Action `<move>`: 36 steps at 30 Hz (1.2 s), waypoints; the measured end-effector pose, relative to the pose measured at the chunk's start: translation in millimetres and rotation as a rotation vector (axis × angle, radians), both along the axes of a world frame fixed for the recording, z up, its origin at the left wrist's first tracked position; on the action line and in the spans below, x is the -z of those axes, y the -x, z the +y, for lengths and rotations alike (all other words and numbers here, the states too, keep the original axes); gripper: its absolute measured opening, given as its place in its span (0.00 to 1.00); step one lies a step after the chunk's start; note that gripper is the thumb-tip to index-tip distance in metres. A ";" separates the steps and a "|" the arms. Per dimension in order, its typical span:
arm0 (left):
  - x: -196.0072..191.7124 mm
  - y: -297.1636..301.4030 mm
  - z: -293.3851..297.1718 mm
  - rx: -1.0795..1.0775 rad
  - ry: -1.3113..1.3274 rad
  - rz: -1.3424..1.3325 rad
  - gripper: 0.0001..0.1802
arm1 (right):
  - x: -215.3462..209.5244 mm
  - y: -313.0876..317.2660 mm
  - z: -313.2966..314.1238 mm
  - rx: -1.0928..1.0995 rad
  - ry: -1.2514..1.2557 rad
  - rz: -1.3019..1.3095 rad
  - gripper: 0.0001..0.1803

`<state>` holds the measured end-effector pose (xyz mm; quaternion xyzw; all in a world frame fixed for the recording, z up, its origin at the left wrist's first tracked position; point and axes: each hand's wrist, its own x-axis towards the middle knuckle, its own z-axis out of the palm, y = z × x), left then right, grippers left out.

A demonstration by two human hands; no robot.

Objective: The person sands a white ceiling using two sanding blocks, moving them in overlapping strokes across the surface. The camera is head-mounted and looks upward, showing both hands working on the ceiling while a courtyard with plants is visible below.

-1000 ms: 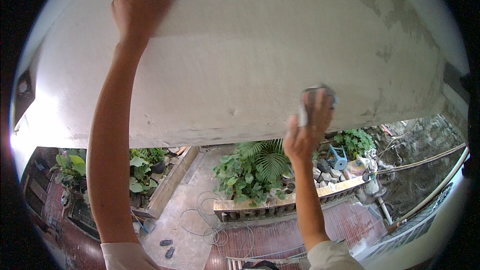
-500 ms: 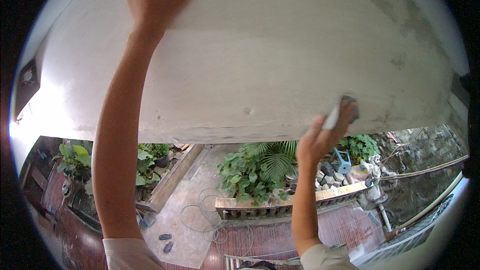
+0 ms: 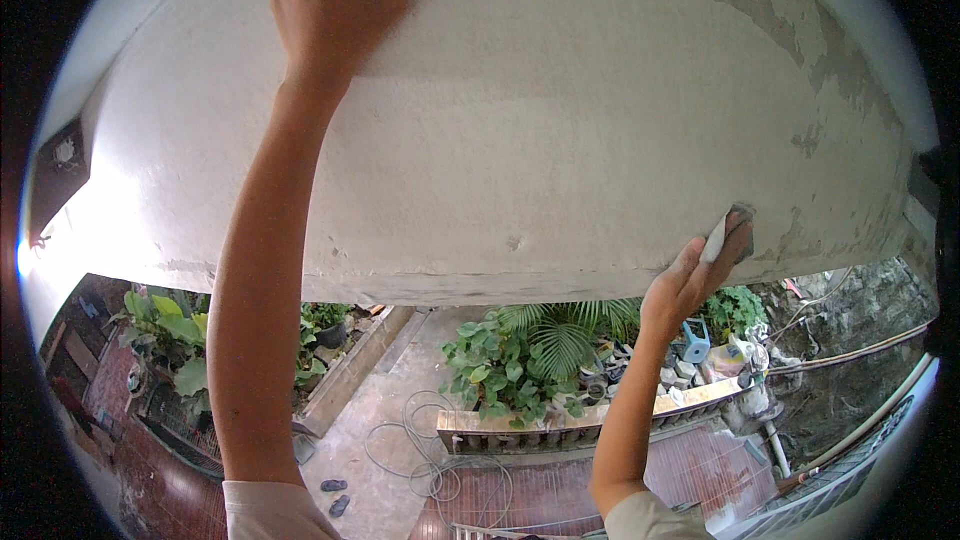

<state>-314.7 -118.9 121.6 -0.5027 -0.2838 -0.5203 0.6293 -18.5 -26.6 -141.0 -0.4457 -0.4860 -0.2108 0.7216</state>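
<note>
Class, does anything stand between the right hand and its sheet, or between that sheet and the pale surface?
Nothing visible does: the right hand holds the sheet directly, and no object shows between it and the pale surface. Whether they touch is unclear.

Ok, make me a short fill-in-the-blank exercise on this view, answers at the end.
Vertically in the picture, the right hand is ____ than the left hand.
The colour of the stool is ____.
The dark slippers lie to the ____ of the coiled hose in the picture.
Missing words: lower; blue; left.
</note>
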 end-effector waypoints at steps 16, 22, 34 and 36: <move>2.7 -5.0 -4.6 0.021 0.075 -0.016 0.04 | 12.1 15.1 -5.9 -0.041 -0.015 0.052 0.34; 2.8 -4.2 -5.9 0.039 0.084 0.019 0.05 | 31.6 32.1 -16.3 -0.036 -0.042 -0.429 0.32; 2.1 -4.1 -4.2 0.002 0.013 0.079 0.06 | 34.5 6.9 -0.1 0.023 -0.028 -0.145 0.33; 2.2 -3.9 -4.5 0.025 0.025 0.081 0.05 | 45.4 9.4 -3.1 0.027 -0.091 -0.302 0.31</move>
